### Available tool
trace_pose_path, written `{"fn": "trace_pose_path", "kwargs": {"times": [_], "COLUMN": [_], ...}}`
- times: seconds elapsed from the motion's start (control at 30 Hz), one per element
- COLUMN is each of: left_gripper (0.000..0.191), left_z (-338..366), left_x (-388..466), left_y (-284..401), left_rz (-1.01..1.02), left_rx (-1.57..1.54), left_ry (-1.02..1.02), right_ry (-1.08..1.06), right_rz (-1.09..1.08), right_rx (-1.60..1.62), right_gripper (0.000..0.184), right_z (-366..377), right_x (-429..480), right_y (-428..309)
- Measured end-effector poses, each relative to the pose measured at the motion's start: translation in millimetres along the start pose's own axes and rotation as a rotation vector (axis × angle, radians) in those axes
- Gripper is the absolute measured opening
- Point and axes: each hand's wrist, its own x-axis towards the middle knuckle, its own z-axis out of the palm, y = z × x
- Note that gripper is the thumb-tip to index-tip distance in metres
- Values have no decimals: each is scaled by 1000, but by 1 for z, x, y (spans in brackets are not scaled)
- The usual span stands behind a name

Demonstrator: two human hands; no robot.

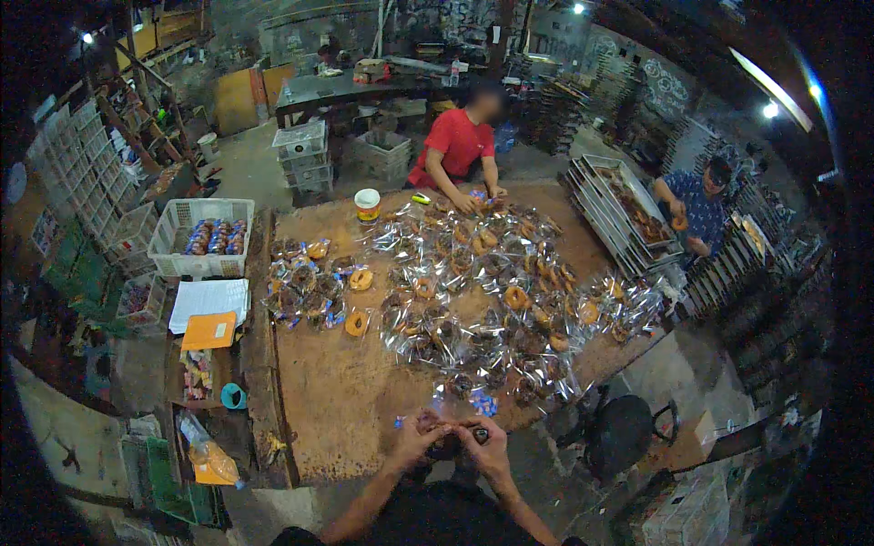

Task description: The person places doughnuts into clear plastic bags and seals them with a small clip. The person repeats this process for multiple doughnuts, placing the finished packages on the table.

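My left hand [422,437] and my right hand [483,443] meet at the front edge of the wooden table [341,403]. Between their fingertips they pinch a small item that looks like a clear-bagged doughnut; its details are blurred. Just beyond my right hand lies a pile of blue printed labels [483,403]. Many doughnuts in clear plastic bags [471,327] cover the middle of the table. Single ring doughnuts [356,323] lie left of them. A further group of bagged doughnuts with blue labels [307,290] rests near the left side.
A white plastic crate [201,263] holds packed doughnuts at the left, above papers [208,300] and an orange envelope [208,331]. A tub [367,205] stands at the far edge. A co-worker in red [457,147] works opposite; another [696,205] stands beside stacked trays [628,205].
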Motion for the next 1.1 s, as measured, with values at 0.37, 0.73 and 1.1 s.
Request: {"fn": "trace_pose_path", "kwargs": {"times": [0.37, 0.73, 1.1], "left_gripper": [25, 24, 21], "left_z": [77, 180, 212], "left_x": [-9, -45, -65], "left_y": [1, -3, -16], "left_rz": [-293, -116, -308], "left_rx": [237, 186, 429], "left_ry": [-58, 31, -129], "right_ry": [303, 347, 31], "right_rz": [105, -151, 214], "right_rx": [182, -85, 341], "right_gripper": [14, 20, 20], "right_z": [-77, -152, -167], "right_x": [-33, -97, -132], "right_y": [7, -19, 39]}}
